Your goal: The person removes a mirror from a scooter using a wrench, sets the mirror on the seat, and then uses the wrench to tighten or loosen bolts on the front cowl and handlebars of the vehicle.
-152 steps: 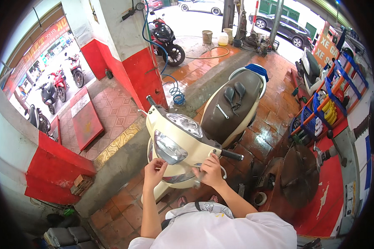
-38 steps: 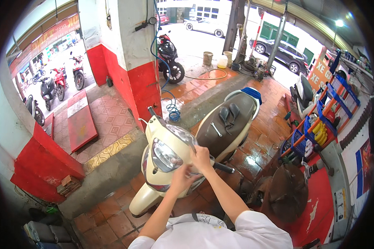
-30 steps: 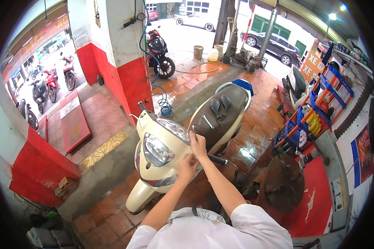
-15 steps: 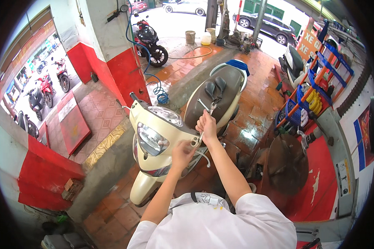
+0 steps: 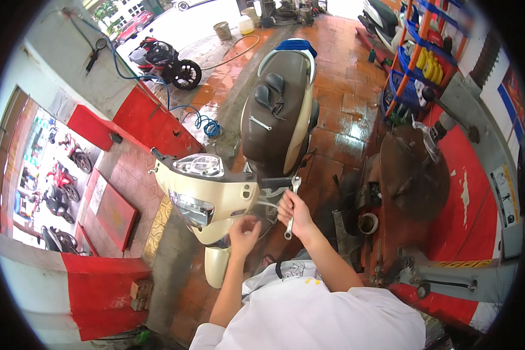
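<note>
A cream scooter (image 5: 221, 195) stands before me, its front cover and headlight (image 5: 191, 209) facing my left side. My right hand (image 5: 297, 213) is closed around the middle of a combination wrench (image 5: 289, 227), held upright beside the right handlebar end. My left hand (image 5: 245, 234) is at the scooter's front cover, thumb and fingers drawn together; what they hold, if anything, is too small to make out. On the brown seat (image 5: 268, 143) lie a second wrench (image 5: 260, 122) and a pair of black rear-view mirrors (image 5: 268, 92).
A blue cloth (image 5: 297, 46) covers the seat's rear end. At right stand a dark round stool-like top (image 5: 414, 175) and a blue-orange rack (image 5: 411, 70). A red-and-white pillar (image 5: 151, 116) with a blue coiled hose (image 5: 207, 125) is at left. A black-red motorbike (image 5: 166, 61) stands beyond.
My right hand and its wrench have come back from over the seat's front edge toward me. My left hand has moved away from the wrench's lower end. The view has turned.
</note>
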Tool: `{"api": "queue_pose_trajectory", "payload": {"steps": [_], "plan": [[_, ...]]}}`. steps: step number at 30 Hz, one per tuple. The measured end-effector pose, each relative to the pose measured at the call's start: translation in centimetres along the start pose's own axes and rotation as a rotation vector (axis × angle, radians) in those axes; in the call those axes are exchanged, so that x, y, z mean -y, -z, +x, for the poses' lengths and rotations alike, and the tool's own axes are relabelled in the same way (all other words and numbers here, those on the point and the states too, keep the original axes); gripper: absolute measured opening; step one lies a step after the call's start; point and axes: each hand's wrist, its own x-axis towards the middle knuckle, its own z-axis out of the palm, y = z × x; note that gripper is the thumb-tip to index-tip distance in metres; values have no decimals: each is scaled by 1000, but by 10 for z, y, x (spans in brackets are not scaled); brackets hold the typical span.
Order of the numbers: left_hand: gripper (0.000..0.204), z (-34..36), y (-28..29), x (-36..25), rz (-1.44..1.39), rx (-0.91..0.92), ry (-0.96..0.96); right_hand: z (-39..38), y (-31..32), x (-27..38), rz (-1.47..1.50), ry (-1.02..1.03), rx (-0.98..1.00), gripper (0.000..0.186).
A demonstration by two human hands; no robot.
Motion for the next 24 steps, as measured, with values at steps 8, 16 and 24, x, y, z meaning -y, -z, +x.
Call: {"api": "queue_pose_trajectory", "payload": {"steps": [8,16,24], "plan": [[24,-34,-43,7,-288,198,348,-6,57,-7,163,-176,-38,23],[33,-11,-61,-26,-1085,-250,688,20,29,-2,-78,-333,38,45],[26,4,-60,-29,-1537,-285,776,38,28,-16,-74,-408,63,50]]}}
